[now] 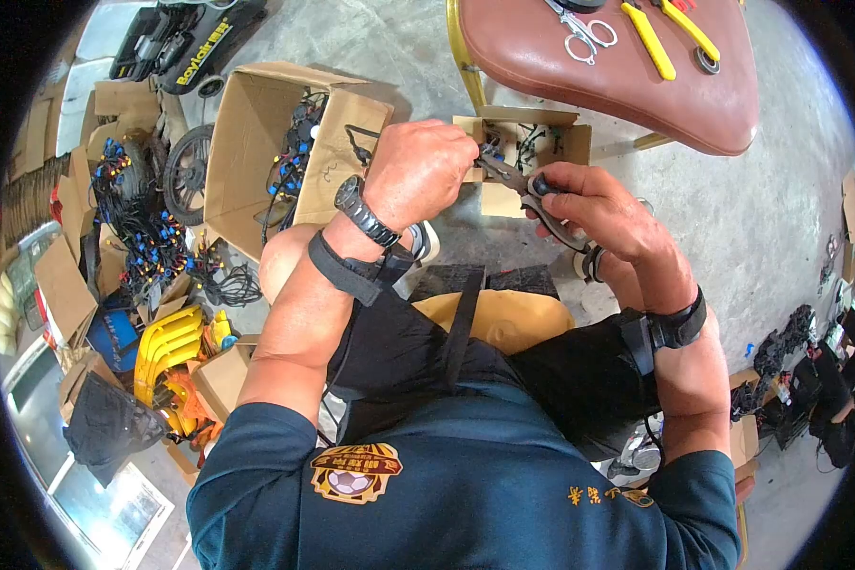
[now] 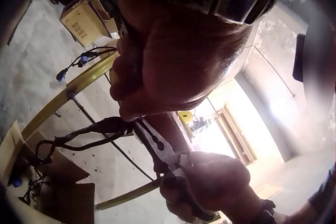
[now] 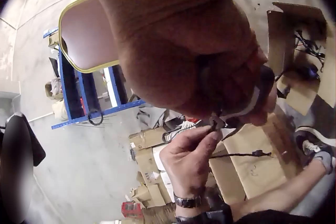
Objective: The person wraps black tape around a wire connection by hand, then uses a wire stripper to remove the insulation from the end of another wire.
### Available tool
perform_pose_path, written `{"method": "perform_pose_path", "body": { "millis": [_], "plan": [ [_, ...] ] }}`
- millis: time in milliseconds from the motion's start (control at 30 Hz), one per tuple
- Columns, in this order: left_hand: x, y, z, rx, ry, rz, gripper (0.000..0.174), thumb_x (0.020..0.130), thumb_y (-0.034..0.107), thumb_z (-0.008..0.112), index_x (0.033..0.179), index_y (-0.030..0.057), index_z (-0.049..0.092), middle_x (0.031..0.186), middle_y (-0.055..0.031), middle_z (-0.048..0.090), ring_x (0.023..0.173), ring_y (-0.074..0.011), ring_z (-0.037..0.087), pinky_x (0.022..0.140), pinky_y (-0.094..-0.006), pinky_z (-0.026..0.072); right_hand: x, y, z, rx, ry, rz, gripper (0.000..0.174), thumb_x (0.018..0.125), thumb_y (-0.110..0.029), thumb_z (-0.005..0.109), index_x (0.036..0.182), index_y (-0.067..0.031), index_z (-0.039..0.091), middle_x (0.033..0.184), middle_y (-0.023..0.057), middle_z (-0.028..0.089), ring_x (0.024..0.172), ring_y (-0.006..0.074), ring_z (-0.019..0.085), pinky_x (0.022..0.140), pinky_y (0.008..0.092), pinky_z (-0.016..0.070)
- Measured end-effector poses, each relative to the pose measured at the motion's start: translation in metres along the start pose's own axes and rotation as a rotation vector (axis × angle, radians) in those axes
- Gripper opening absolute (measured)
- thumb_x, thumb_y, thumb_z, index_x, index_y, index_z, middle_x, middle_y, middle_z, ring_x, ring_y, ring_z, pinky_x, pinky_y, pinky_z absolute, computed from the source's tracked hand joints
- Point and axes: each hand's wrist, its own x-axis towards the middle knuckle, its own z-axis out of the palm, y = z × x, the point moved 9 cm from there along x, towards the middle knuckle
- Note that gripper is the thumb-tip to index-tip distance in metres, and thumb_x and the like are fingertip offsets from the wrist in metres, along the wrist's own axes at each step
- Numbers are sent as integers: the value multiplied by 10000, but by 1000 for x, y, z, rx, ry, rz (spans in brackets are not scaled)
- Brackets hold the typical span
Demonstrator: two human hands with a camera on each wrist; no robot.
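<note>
My left hand pinches a black cable between thumb and fingers. One end of that cable sticks out past the wrist side of the hand, above the large box. In my right hand is a pair of pliers with dark handles, gripped with the fingers curled round them. The metal nose of the pliers points at the left fingertips and meets the cable there. In the left wrist view the cable hangs in a loop beside the pliers. Over the right wrist view, the right hand hides most of the tool.
A large cardboard box of cables stands at the left, and a smaller carton lies beyond the hands. Folding scissors and a yellow-handled tool lie on a brown padded chair. Bundled cables pile up further left.
</note>
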Motion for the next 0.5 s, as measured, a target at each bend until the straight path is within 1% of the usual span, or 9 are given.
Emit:
{"method": "perform_pose_path", "body": {
  "millis": [67, 167, 267, 367, 467, 500],
  "plan": [
    [0, -2, -1, 7, 27, -15, 98, 728, 108, 706, 793, 105, 633, 727, -63, 598, 721, -291, 609, 622, -406, 496, 2, 0, 1, -19, 54, -61, 248, 889, -154, 557, 1069, 6, 613, 791, 50, 627, 728, 123, 566, 644, 291, 447],
    [1, -6, -8, -1, 90, -47, 93, 739, 108, 706, 811, 101, 647, 726, -68, 599, 713, -288, 612, 617, -398, 497, 6, 1, 6, 4, 127, -107, 246, 881, -151, 564, 1071, 1, 595, 781, 61, 604, 728, 136, 565, 645, 297, 446],
    [1, -6, -17, -40, 160, -59, 95, 748, 103, 709, 829, 93, 661, 723, -71, 602, 700, -286, 612, 606, -389, 497, 0, -5, 5, 75, 147, -82, 271, 878, -157, 567, 1097, 4, 577, 790, 66, 592, 715, 142, 549, 643, 304, 442],
    [0, -8, -20, -77, 187, -66, 103, 749, 98, 719, 837, 83, 669, 716, -74, 606, 682, -291, 608, 596, -383, 494, -1, 1, -2, -85, 127, -132, 285, 879, -155, 572, 1109, 13, 567, 791, 79, 582, 725, 159, 533, 662, 324, 443],
    [1, -11, -24, -118, 234, -82, 128, 742, 89, 729, 860, 75, 683, 707, -79, 606, 664, -293, 603, 589, -378, 490, -1, -1, -3, -205, 89, -152, 300, 878, -150, 582, 1127, 15, 562, 808, 105, 581, 762, 184, 531, 708, 346, 447],
    [1, -12, -25, -134, 255, -89, 139, 740, 86, 733, 871, 73, 689, 704, -81, 605, 659, -292, 602, 587, -377, 489, -1, -1, -2, -193, 92, -149, 297, 877, -149, 585, 1125, 15, 563, 816, 111, 581, 775, 189, 532, 722, 349, 448]
  ]
}}
